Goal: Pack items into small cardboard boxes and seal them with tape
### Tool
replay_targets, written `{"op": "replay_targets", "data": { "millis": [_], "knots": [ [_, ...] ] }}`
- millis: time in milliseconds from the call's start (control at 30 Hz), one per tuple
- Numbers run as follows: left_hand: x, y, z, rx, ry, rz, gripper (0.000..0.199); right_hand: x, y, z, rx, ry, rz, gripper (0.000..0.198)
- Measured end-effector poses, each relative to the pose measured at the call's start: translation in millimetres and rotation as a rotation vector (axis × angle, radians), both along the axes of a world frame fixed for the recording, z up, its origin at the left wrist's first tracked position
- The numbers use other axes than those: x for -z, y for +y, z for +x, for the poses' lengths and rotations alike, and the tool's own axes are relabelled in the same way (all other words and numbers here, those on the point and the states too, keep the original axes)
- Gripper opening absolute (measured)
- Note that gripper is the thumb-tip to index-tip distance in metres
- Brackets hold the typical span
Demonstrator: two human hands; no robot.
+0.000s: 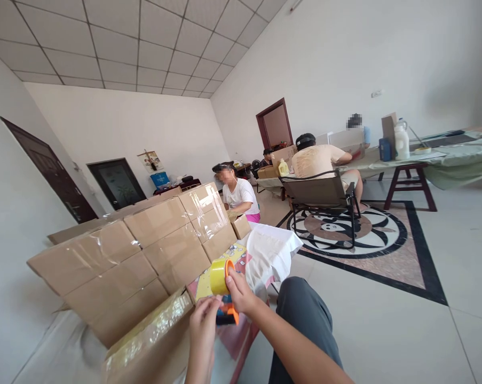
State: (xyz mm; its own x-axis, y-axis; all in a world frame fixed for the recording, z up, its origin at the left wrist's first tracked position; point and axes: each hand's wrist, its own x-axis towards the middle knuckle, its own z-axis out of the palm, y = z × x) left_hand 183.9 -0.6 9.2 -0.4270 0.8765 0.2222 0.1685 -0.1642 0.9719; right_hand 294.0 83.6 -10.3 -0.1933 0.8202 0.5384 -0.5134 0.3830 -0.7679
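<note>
Your R hand (241,293) is closed round the tape dispenser (233,308), thumb up by the rim of the yellow roll (218,277). Your L hand (204,314) is just beside its lower end, fingertips drawn close; can't tell if they pinch the tape's loose end. The dispenser's up in front of you, above the patterned cloth (203,288), nr the low carton (152,333) and the cartons stacked behind (168,234).

Handling, best guess: fairly light, stiff plastic frame, prob. a bit top-heavy w/ that thick roll. Roll's outer face is likely slick & free to spin, so grip the frame, not the roll. Tape itself prob. thin, floppy, sticky underneath; take it by the very edge. Mind the cutter end, may be sharp.

Pose: R forearm reaches in diagonally from lower R, past your bent knee (305,314). L forearm rises near-upright from the bottom edge, wrist bent, fingers pointing R toward the dispenser. Hands are v. close together.
</note>
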Motion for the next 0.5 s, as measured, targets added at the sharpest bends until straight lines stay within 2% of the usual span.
{"op": "replay_targets", "data": {
  "millis": [100,200,333,500],
  "knots": [
    [-1.9,-3,6,-0.051,-0.02,-0.002,0.055,7,7,1,0.17,-0.207,0.229,0.038],
    [4.5,-8,10,-0.038,0.021,-0.074,0.061,10,16,5,0.273,-0.273,0.311,0.037],
    [16.3,-22,21,0.021,0.048,-0.137,0.063,12,27,6,0.37,-0.267,0.255,0.036],
    [19.4,-37,28,0.081,0.079,-0.144,0.066,11,31,5,0.327,-0.168,0.114,0.037]
  ]
}}
